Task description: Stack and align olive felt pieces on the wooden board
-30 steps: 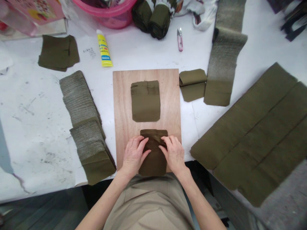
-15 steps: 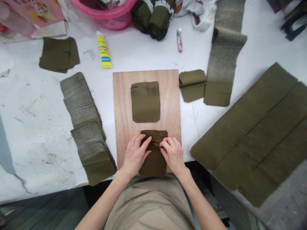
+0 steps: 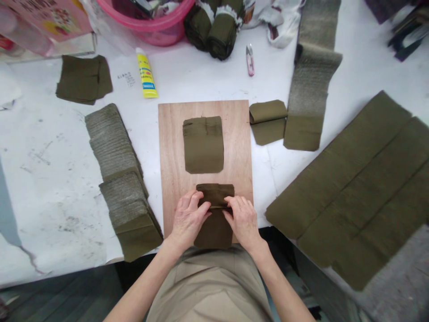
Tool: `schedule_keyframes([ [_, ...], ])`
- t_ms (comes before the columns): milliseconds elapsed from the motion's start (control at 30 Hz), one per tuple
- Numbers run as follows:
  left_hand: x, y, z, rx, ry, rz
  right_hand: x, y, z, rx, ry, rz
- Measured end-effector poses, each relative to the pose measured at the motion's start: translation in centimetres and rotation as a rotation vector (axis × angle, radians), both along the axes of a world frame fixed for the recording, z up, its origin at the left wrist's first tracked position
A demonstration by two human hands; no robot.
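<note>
A dark olive fabric piece [image 3: 214, 230] with a crosswise fold lies at the near edge of a wooden board [image 3: 174, 147]. At the fold's left end, my left hand [image 3: 191, 217] pinches the cloth between thumb and fingers. My right hand [image 3: 243, 219] grips the fold's right end the same way. The fold runs fairly straight between the two hands. Farther up the board rests another olive fabric piece [image 3: 203, 147], flat and with cut corners, touched by neither hand.
Overlapping fabric pieces [image 3: 124, 188] lie left of the board. On the right are a folded piece [image 3: 268, 120], a long strip [image 3: 304, 98] and large panels [image 3: 351, 192]. Behind stand a yellow tube [image 3: 146, 76], thread snips [image 3: 250, 60], fabric rolls [image 3: 224, 33] and a pink basin [image 3: 157, 33].
The crease between my hands has gone from bunched to straighter. My right hand's fingers have spread along the fold's right end. The left hand has shifted only slightly.
</note>
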State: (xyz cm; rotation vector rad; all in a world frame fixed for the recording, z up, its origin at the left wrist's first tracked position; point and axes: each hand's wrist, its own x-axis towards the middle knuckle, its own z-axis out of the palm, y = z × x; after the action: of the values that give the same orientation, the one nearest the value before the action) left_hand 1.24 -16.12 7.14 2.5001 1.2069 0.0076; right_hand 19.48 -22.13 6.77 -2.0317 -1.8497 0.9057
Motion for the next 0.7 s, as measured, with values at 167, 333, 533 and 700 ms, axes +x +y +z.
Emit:
schedule_keyframes([
  [167, 0.0, -0.1, 0.0, 0.003, 0.041, -0.021, -0.3, -0.7, 0.1, -0.025, 0.024, -0.026],
  [333, -0.3, 0.4, -0.2, -0.143, 0.041, -0.086, -0.8, -1.2, -0.2, -0.096, 0.104, -0.1],
  [533, -0.5, 0.4, -0.4, -0.153, 0.009, -0.02, -1.1, -2.1, -1.3, -0.243, 0.381, -0.458],
  [700, -0.7, -0.6, -0.2, -0.185, -0.112, 0.034, -1.2, -2.6, -1.3, -0.306, 0.484, -0.486],
])
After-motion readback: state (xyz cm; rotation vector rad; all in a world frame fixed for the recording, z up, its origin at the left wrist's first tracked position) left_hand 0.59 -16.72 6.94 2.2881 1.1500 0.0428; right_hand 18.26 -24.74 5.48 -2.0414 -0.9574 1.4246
